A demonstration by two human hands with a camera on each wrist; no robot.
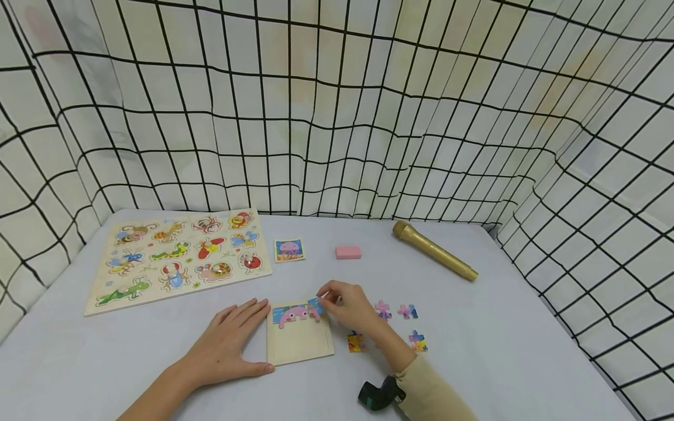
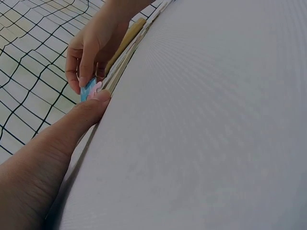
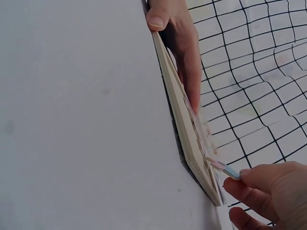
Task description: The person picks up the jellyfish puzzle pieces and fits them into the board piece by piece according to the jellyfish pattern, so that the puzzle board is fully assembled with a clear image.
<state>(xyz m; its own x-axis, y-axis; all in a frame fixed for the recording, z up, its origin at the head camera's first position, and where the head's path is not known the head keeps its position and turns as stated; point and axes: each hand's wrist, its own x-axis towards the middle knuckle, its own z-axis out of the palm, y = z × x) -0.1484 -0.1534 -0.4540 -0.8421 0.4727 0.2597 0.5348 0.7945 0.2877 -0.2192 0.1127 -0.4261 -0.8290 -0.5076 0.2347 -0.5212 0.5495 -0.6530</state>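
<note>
A small wooden puzzle tray (image 1: pixel 301 346) lies in front of me, with joined blue and pink pieces (image 1: pixel 289 316) along its top. My left hand (image 1: pixel 223 345) lies flat at the tray's left side, fingers straight, its thumb against the lower left corner. Between thumb and fingertips, my right hand (image 1: pixel 347 305) pinches a blue and pink puzzle piece (image 1: pixel 315 305) at the tray's upper right. In the right wrist view this piece (image 3: pixel 224 167) is tilted, with its inner end at the tray. Loose puzzle pieces (image 1: pixel 382 310) lie right of the tray, partly behind my right forearm.
A large insect puzzle board (image 1: pixel 179 283) lies at the back left. Beyond the tray are a jellyfish picture card (image 1: pixel 289 250), a pink block (image 1: pixel 348 252) and a gold microphone (image 1: pixel 436 251). A black object (image 1: pixel 379 394) sits by my right sleeve. Black wire grid surrounds the table.
</note>
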